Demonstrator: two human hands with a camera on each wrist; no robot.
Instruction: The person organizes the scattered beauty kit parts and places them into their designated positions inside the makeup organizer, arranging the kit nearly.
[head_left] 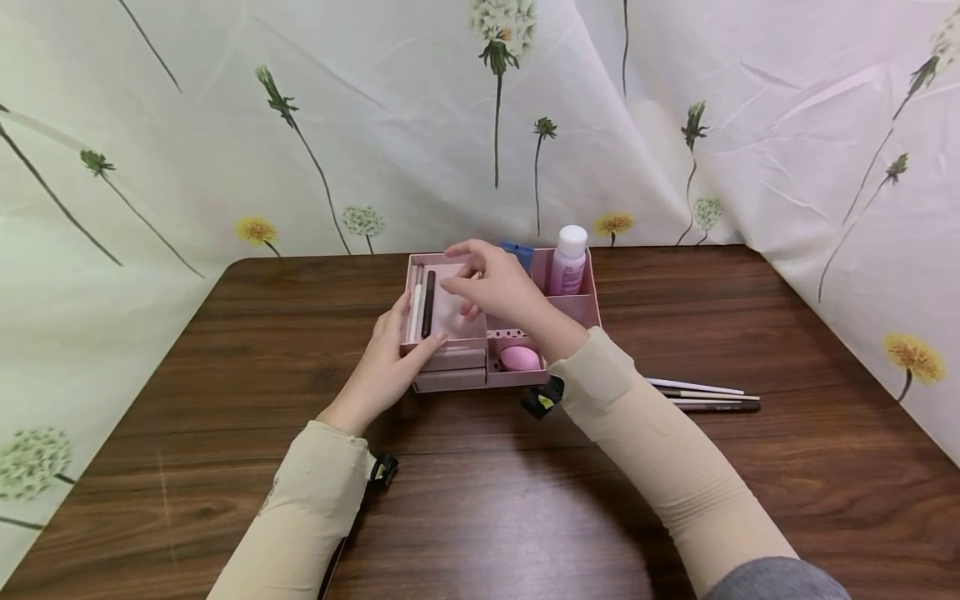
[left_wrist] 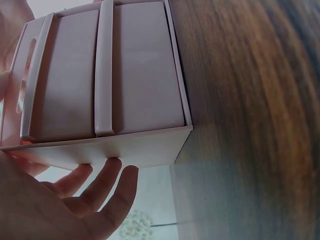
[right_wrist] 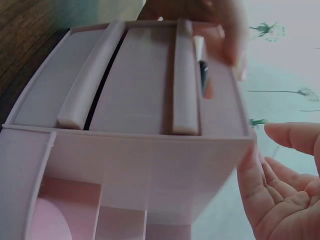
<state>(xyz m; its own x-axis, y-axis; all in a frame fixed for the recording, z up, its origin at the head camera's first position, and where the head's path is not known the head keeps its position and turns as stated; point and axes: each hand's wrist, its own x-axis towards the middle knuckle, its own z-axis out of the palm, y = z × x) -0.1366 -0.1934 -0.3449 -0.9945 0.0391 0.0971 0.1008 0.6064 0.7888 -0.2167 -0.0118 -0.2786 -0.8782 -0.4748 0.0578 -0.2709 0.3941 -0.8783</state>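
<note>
A pink desktop organizer (head_left: 447, 359) with two drawers stands near the table's back edge. My left hand (head_left: 381, 354) holds its left side, the thumb at the front rim and the fingers along the side wall (left_wrist: 150, 152). In the organizer's top tray lie a black pen (head_left: 428, 304) and a slim white pen (head_left: 416, 310), side by side at the left. Above the tray's right part hovers my right hand (head_left: 498, 283), fingers loosely bent and nothing visible between them. A pink egg-shaped makeup sponge (head_left: 520, 358) sits in the front right compartment.
In the back right compartment stands a pink bottle (head_left: 567, 271) with a white cap, beside a blue packet (head_left: 519, 254). Several slim pencils or brushes (head_left: 712, 407) lie on the wooden table (head_left: 225, 433) to the right. A flowered cloth (head_left: 420, 125) hangs behind.
</note>
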